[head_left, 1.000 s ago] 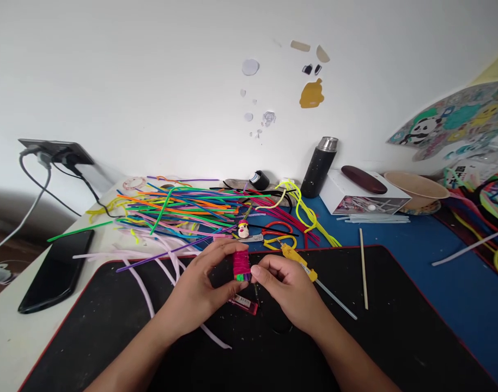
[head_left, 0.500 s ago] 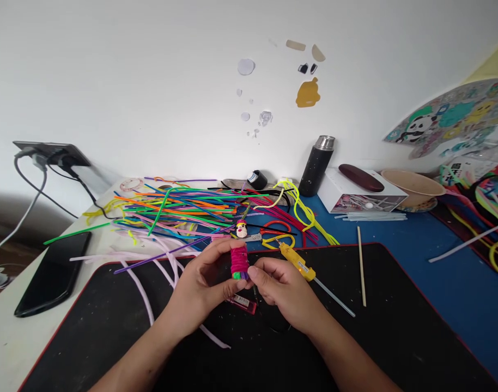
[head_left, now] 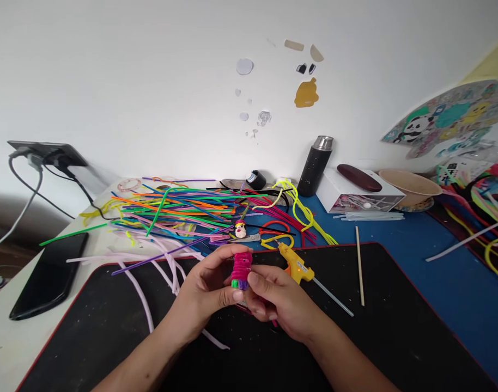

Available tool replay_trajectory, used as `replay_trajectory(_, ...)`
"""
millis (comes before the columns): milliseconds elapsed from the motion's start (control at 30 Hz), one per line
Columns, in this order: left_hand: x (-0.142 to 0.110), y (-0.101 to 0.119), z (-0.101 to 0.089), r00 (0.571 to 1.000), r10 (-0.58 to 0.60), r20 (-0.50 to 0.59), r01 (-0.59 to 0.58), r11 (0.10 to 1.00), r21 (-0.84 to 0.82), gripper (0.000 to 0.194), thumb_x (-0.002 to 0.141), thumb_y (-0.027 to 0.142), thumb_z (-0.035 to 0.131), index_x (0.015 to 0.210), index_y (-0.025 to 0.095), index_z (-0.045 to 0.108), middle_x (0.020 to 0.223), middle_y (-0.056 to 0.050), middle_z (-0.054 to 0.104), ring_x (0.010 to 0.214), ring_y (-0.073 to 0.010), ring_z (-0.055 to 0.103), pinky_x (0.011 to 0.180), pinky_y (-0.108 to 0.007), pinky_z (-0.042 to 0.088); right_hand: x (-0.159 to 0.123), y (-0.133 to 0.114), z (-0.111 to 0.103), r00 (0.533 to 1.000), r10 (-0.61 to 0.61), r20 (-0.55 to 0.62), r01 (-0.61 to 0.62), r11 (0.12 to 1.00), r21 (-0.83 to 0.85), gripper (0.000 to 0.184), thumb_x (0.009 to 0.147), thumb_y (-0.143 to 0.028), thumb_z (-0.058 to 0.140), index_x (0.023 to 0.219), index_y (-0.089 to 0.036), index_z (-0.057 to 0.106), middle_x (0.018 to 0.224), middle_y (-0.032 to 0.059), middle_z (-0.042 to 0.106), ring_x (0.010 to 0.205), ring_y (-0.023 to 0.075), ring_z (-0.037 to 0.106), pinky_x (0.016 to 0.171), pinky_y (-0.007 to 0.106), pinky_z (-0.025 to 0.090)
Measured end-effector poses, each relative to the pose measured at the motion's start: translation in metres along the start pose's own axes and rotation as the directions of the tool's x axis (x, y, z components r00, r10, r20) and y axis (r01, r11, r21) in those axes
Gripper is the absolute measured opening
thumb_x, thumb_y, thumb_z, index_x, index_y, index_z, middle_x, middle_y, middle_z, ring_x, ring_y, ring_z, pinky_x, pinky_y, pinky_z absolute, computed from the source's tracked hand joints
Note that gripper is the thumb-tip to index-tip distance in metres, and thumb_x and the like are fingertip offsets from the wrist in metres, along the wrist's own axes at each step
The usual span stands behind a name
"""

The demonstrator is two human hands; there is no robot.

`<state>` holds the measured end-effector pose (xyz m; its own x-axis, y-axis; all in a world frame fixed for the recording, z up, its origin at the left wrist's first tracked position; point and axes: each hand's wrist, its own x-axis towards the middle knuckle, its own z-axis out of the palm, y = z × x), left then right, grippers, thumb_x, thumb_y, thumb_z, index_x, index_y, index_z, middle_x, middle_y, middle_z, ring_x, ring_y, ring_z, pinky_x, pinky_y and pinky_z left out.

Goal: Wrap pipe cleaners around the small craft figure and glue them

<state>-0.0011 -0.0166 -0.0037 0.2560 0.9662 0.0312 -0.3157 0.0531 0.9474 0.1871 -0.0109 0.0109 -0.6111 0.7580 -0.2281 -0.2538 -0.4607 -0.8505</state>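
Between both hands is a small bundle of pipe cleaners [head_left: 241, 267], wrapped in magenta coils, with green and purple ends showing at its bottom. My left hand [head_left: 206, 291] grips it from the left, fingers over the top and thumb below. My right hand [head_left: 275, 294] is closed at its right side, thumb against the coils. A short magenta pipe cleaner end [head_left: 274, 323] pokes out beneath the right fingers. Just beyond the hands lie a small doll head [head_left: 241, 230] with a white face and scissors [head_left: 277, 239] with orange and yellow handles.
A yellow glue gun [head_left: 293, 261] and a wooden stick [head_left: 359, 267] lie on the black mat [head_left: 396, 326]. Loose pipe cleaners [head_left: 183, 209] spread behind. A black flask [head_left: 315, 166], white box [head_left: 355, 190] and bowl [head_left: 412, 188] stand by the wall; a phone [head_left: 48, 277] is left.
The bundle has tilted slightly, its top leaning right. My right hand has shifted a little lower with its fingers curled underneath, and a magenta end now shows below it.
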Motion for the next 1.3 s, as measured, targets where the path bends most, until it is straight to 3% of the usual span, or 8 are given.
replay_trajectory(100,-0.001,-0.005,0.001,0.999,-0.041,0.020,0.041,0.999,-0.031,0.060,0.073,0.041,0.098,0.128,0.031,0.076,0.108,-0.007,0.078,0.089,-0.0237,0.071,0.077,-0.034,0.062,0.000,0.001,0.002,1.000,-0.004,0.012,0.003,0.998,0.069,0.051,0.088,-0.066,0.079,0.087,-0.016,0.066,0.053,-0.0090,0.043,0.046,0.0060,0.023,0.047,0.026,0.012)
replay_trajectory(233,-0.001,-0.005,-0.001,0.999,-0.011,0.033,0.011,1.000,-0.008,0.058,0.076,0.040,0.096,0.129,0.030,0.073,0.115,-0.009,0.077,0.105,-0.0278,0.072,0.087,-0.037,0.062,-0.001,0.002,0.001,1.000,-0.009,-0.005,0.009,0.996,0.094,0.050,0.086,-0.064,0.083,0.082,-0.018,0.063,0.052,-0.0109,0.039,0.046,0.0057,0.020,0.048,0.027,0.012)
replay_trajectory(400,-0.002,0.010,-0.005,0.991,0.025,0.134,-0.052,0.979,0.198,0.063,0.083,0.037,0.091,0.141,0.034,0.067,0.131,-0.010,0.073,0.122,-0.0308,0.069,0.107,-0.046,0.056,-0.001,0.002,-0.004,0.997,-0.014,-0.078,0.012,1.000,-0.023,0.048,0.088,-0.062,0.081,0.082,-0.018,0.061,0.054,-0.0121,0.035,0.048,0.0064,0.020,0.049,0.026,0.015)
replay_trajectory(500,-0.003,0.021,-0.006,0.982,0.131,0.137,-0.180,0.874,0.452,0.062,0.087,0.034,0.088,0.145,0.039,0.065,0.149,-0.008,0.065,0.143,-0.0327,0.056,0.122,-0.051,0.043,-0.001,0.001,-0.006,0.990,-0.062,-0.124,0.034,0.976,-0.215,0.051,0.088,-0.067,0.079,0.085,-0.018,0.065,0.063,-0.0073,0.047,0.053,0.0084,0.034,0.051,0.025,0.026)
replay_trajectory(600,-0.002,0.028,-0.008,0.955,0.225,0.194,-0.297,0.700,0.649,0.056,0.089,0.032,0.085,0.142,0.038,0.068,0.144,-0.008,0.069,0.141,-0.0330,0.057,0.126,-0.056,0.037,-0.001,-0.001,-0.006,0.984,-0.110,-0.143,0.046,0.918,-0.393,0.053,0.090,-0.070,0.074,0.086,-0.017,0.068,0.077,-0.0004,0.062,0.066,0.0137,0.051,0.059,0.027,0.039)
replay_trajectory(800,0.000,0.030,-0.015,0.931,0.217,0.294,-0.365,0.552,0.749,0.054,0.093,0.027,0.080,0.145,0.035,0.067,0.138,-0.011,0.072,0.129,-0.0324,0.065,0.121,-0.057,0.044,-0.001,0.000,-0.007,0.976,-0.126,-0.176,0.018,0.858,-0.513,0.049,0.094,-0.066,0.071,0.083,-0.019,0.066,0.075,-0.0010,0.061,0.066,0.0145,0.053,0.059,0.027,0.039)
replay_trajectory(1133,-0.001,0.021,-0.012,0.952,0.198,0.234,-0.307,0.604,0.736,0.046,0.093,0.018,0.073,0.138,0.031,0.067,0.139,-0.010,0.068,0.132,-0.0299,0.064,0.115,-0.048,0.052,0.000,0.004,-0.006,0.978,-0.105,-0.181,0.005,0.876,-0.483,0.040,0.097,-0.056,0.071,0.091,-0.017,0.071,0.078,0.0005,0.065,0.069,0.0160,0.057,0.060,0.027,0.043)
replay_trajectory(1300,0.000,0.024,-0.012,0.982,0.104,0.158,-0.181,0.759,0.625,0.046,0.088,0.018,0.080,0.131,0.030,0.069,0.131,-0.008,0.072,0.129,-0.0300,0.065,0.114,-0.045,0.051,0.001,0.002,-0.008,0.982,-0.096,-0.162,0.019,0.906,-0.422,0.037,0.097,-0.054,0.072,0.101,-0.017,0.075,0.089,0.0039,0.071,0.079,0.0185,0.061,0.069,0.030,0.047)
